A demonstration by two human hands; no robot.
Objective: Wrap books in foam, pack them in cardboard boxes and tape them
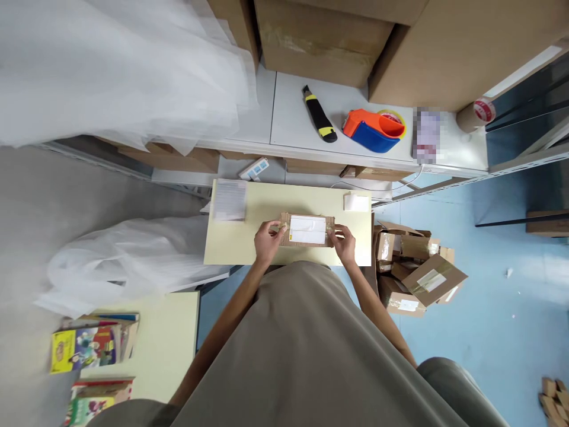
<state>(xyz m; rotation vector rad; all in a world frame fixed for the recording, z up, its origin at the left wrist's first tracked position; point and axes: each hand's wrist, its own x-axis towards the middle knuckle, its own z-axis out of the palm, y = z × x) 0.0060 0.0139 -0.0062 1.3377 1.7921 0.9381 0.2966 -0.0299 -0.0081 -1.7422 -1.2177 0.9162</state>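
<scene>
A small cardboard parcel (306,244) lies on the pale yellow table (262,198) in front of me, with clear tape at its ends. On its top is a white label (307,230); the print is too small to read. My left hand (267,242) grips the parcel's left end, fingers closed at the taped edge. At the opposite end, my right hand (344,244) pinches the right edge in the same way. A printed sheet (230,200) rests at the table's left, and a small white slip (356,203) at its right.
On the shelf beyond sit a box cutter (320,115), an orange and blue tape dispenser (373,129) and a tape roll (476,115). Large cartons (324,44) stand behind them. White wrapping sheets (111,71) hang at left. Used boxes (413,273) pile up at right; books (89,347) lie lower left.
</scene>
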